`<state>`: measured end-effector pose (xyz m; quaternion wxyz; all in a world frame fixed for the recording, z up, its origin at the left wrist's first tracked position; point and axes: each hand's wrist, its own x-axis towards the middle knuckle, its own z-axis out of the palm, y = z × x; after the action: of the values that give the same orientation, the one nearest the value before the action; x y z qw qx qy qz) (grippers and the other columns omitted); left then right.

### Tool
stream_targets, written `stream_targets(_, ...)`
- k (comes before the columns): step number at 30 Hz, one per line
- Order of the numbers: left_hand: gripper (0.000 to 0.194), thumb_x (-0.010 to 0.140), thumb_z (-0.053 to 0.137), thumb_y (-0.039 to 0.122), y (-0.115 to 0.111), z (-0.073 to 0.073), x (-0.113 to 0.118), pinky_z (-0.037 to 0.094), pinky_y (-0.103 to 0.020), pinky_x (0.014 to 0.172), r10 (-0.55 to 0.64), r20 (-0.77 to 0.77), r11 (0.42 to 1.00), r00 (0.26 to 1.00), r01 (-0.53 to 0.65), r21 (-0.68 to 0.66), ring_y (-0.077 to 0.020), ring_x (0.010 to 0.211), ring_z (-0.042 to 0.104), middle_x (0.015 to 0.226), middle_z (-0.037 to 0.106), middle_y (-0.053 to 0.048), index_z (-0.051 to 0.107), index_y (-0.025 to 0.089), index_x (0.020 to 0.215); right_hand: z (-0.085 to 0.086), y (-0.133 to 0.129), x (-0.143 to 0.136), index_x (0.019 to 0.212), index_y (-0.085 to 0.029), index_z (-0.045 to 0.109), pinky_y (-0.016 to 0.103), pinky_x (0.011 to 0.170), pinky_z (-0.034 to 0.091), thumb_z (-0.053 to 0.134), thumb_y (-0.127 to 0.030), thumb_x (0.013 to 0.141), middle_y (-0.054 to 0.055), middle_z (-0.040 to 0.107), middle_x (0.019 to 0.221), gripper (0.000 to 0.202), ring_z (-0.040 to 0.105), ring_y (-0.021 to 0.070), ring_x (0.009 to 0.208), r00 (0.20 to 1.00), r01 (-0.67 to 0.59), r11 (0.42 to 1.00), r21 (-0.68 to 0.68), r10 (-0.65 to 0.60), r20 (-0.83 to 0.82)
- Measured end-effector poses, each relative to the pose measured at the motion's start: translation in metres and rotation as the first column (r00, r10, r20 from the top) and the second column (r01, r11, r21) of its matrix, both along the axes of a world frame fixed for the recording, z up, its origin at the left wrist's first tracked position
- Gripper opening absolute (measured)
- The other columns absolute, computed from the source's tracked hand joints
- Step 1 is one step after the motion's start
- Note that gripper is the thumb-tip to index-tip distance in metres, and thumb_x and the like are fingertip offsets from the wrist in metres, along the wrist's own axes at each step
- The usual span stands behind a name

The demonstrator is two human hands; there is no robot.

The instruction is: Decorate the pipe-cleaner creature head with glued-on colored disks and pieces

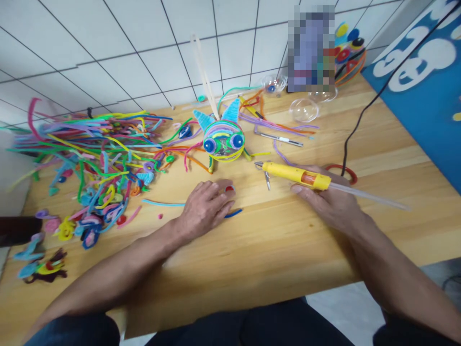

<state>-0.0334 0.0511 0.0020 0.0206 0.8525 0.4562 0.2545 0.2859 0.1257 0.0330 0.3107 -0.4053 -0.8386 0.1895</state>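
The pipe-cleaner animal face (224,143) stands on the wooden table (252,269) in front of the person, its two blue eyes turned their way. Just to its right and nearer the person, the right hand (326,197) grips a yellow hot-glue gun (295,174). The gun's long axis runs crosswise, nozzle pointing left past the near side of the face, clear glue stick trailing out behind.

The left hand (207,209) lies on the near side of the face, palm down and fingers bent, the nearer of the two to a small red disc (229,189) at its fingertips. Whether the fingers pinch the disc or only touch it, I cannot tell. A dark blue pipe-cleaner piece (234,213) pokes out from under that hand.

Left of the face spreads a heap of pipe cleaners (104,134); to its right lie a slim metal tool (283,139) and, farther back, a clear plastic dome (304,110). White wall tiles (144,29) rise behind the face, and a blue panel (428,110) stands far to its right.
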Motion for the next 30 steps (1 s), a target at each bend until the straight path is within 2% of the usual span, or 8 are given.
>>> stream_targets(4, 0.015, 0.102, 0.056, 0.013, 0.005, -0.006, -0.003, 0.055, -0.037, 0.084, -0.05, 0.006, 0.999, 0.999, 0.05, -0.015, -0.0212, 0.095, 0.071, 0.116, 0.078, -0.008, 0.067, 0.018, 0.111, -0.001, 0.0, -0.001, 0.114, -0.026, 0.073, 0.044, 0.085, 0.064, 0.063, -0.041, 0.098, 0.007, 0.079, 0.116, 0.024, 0.076, 0.0292, 0.101, 1.0, -0.008, 1.0, 0.017, 0.008, -0.003)
stream_targets(8, 0.015, 0.104, 0.055, 0.015, 0.008, -0.009, -0.005, 0.058, -0.035, 0.087, -0.026, 0.041, 0.997, 0.999, 0.029, -0.071, -0.0211, 0.098, 0.072, 0.11, 0.078, -0.008, 0.069, 0.018, 0.107, 0.001, 0.0, -0.002, 0.108, -0.025, 0.073, 0.043, 0.084, 0.063, 0.063, -0.042, 0.098, 0.008, 0.078, 0.112, 0.022, 0.076, 0.0286, 0.099, 1.0, -0.009, 1.0, -0.009, 0.008, -0.022)
stream_targets(12, 0.011, 0.103, 0.06, 0.024, 0.01, -0.009, -0.006, 0.06, -0.036, 0.089, 0.018, 0.099, 0.994, 0.995, -0.007, -0.109, -0.022, 0.099, 0.072, 0.108, 0.076, -0.009, 0.069, 0.019, 0.108, 0.001, 0.001, 0.0, 0.106, -0.024, 0.072, 0.041, 0.079, 0.061, 0.063, -0.042, 0.097, 0.006, 0.078, 0.1, 0.022, 0.074, 0.0266, 0.089, 0.999, -0.001, 0.988, -0.155, -0.007, -0.05)
stream_targets(15, 0.019, 0.1, 0.064, 0.029, 0.011, -0.007, -0.005, 0.06, -0.04, 0.093, 0.029, 0.119, 0.987, 0.992, -0.01, -0.158, -0.0256, 0.109, 0.07, 0.117, 0.072, -0.013, 0.066, 0.019, 0.116, -0.001, 0.003, -0.001, 0.107, -0.024, 0.074, 0.041, 0.077, 0.061, 0.063, -0.045, 0.096, 0.005, 0.078, 0.098, 0.026, 0.073, 0.0274, 0.089, 0.993, 0.006, 0.966, -0.259, -0.036, -0.109)
stream_targets(20, 0.018, 0.104, 0.054, 0.027, 0.015, -0.008, -0.004, 0.058, -0.039, 0.093, -0.017, 0.112, 0.986, 0.994, 0.035, -0.164, -0.0245, 0.106, 0.068, 0.114, 0.071, -0.012, 0.068, 0.018, 0.11, 0.004, 0.002, -0.008, 0.105, -0.024, 0.076, 0.043, 0.08, 0.062, 0.068, -0.044, 0.09, 0.005, 0.078, 0.097, 0.026, 0.074, 0.028, 0.094, 0.971, -0.057, 0.92, -0.388, -0.039, -0.236)
stream_targets(24, 0.017, 0.104, 0.053, 0.026, 0.017, -0.013, -0.004, 0.056, -0.038, 0.092, 0.024, 0.143, 0.977, 0.989, 0.007, -0.215, -0.0234, 0.102, 0.067, 0.108, 0.07, -0.01, 0.069, 0.019, 0.105, 0.026, -0.002, -0.004, 0.099, -0.022, 0.075, 0.042, 0.082, 0.061, 0.072, -0.043, 0.087, 0.005, 0.078, 0.095, 0.024, 0.073, 0.0251, 0.089, 0.952, -0.005, 0.928, -0.373, -0.11, -0.286)
stream_targets(27, 0.015, 0.103, 0.054, 0.025, 0.018, -0.016, -0.004, 0.056, -0.038, 0.092, 0.057, 0.177, 0.966, 0.983, -0.01, -0.257, -0.0233, 0.1, 0.066, 0.104, 0.069, -0.009, 0.068, 0.019, 0.102, 0.053, -0.005, 0.007, 0.105, -0.025, 0.075, 0.036, 0.072, 0.059, 0.071, -0.039, 0.09, 0.004, 0.078, 0.101, 0.021, 0.07, 0.0191, 0.077, 0.886, 0.055, 0.95, -0.306, -0.188, -0.424)
stream_targets(30, 0.013, 0.1, 0.055, 0.021, 0.018, -0.016, -0.002, 0.056, -0.039, 0.093, 0.089, 0.175, 0.956, 0.98, -0.035, -0.292, -0.0238, 0.101, 0.066, 0.106, 0.069, -0.009, 0.068, 0.02, 0.104, 0.079, -0.012, 0.013, 0.106, -0.027, 0.074, 0.034, 0.072, 0.059, 0.07, -0.035, 0.093, 0.004, 0.077, 0.109, 0.015, 0.071, 0.0181, 0.077, 0.832, 0.073, 0.979, -0.192, -0.166, -0.529)
